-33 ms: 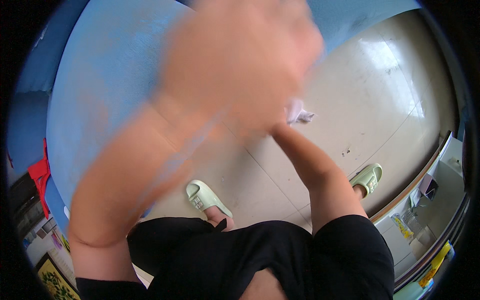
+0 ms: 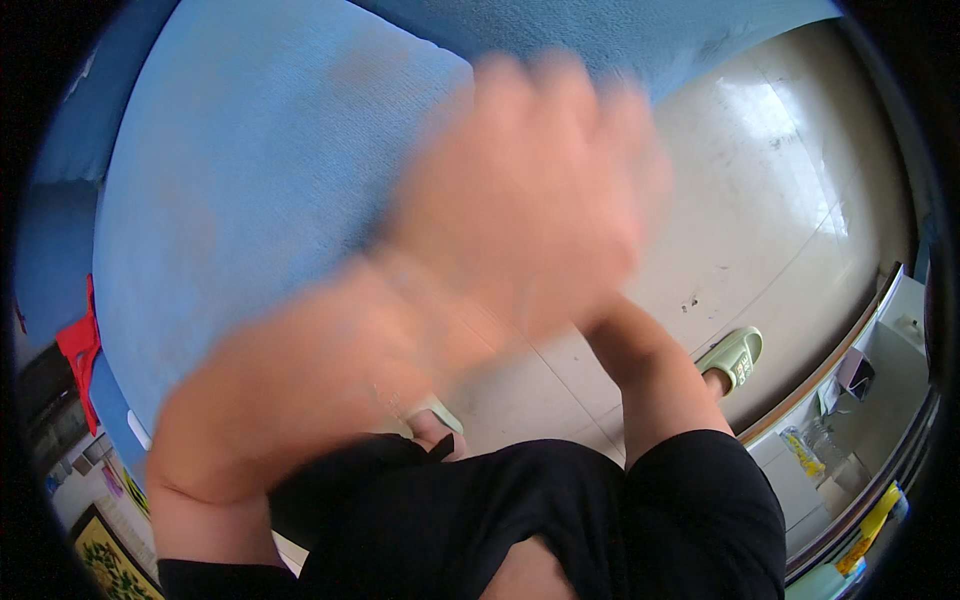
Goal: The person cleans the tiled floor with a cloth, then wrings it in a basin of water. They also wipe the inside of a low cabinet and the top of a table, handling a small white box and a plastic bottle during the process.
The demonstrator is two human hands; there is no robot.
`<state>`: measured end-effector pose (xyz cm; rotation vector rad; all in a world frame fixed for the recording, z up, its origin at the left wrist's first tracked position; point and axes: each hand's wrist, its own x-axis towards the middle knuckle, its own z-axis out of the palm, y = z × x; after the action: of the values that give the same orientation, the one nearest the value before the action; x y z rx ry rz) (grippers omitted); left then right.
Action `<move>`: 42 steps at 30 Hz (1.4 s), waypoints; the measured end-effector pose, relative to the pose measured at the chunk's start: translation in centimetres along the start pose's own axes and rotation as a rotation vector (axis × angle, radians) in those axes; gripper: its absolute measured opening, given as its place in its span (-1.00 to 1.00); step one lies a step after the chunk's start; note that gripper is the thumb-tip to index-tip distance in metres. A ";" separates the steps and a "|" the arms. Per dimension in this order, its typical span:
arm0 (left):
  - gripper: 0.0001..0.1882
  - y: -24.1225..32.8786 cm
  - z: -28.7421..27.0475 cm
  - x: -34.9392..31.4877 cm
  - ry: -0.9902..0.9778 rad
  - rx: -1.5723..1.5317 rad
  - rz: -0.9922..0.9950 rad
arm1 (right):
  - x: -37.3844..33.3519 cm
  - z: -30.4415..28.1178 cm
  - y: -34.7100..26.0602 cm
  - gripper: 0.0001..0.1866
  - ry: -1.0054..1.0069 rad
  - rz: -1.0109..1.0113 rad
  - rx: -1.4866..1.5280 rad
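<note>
Blurred by motion, my left hand [image 2: 530, 190] fills the middle of the view, back of the hand upward. Its knuckles point away from me, and whether the fingers grip anything does not show. Behind it is my right hand, hidden; only the right forearm [image 2: 640, 360] shows, rising from the lower right to meet the left hand's near edge. Both hands are in the air in front of my body. To their left and beyond lies a blue fabric sofa seat [image 2: 240, 140] with some stained patches.
Glossy beige floor tiles [image 2: 760, 210] lie below and to the right. My feet wear pale green slippers [image 2: 735, 360]. At the right, a low shelf unit [image 2: 900, 310] holds small items. A red strap-like cloth [image 2: 80, 350] hangs at the sofa's left end.
My left hand has come down toward me and slightly right. A whitish cloth that showed beside my right hand is now hidden, and so is most of the left slipper.
</note>
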<state>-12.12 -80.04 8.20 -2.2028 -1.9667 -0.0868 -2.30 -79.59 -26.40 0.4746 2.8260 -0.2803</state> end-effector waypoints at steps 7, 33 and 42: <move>-0.57 6.9 23.2 -12.4 -0.552 -0.499 -0.778 | -14.2 3.8 5.3 -0.46 0.120 -0.654 0.089; -0.28 2.1 32.8 -16.0 -0.626 -0.248 -0.739 | -15.2 4.4 6.9 -0.11 0.142 -0.440 0.151; -0.33 4.9 30.7 -14.6 -0.624 -0.257 -0.615 | -15.2 4.1 6.8 -0.07 0.166 -0.437 0.143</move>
<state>-11.46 -89.33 -24.88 -1.7952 -3.0786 0.3202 14.78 -78.61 -26.91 -0.1082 3.0611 -0.5519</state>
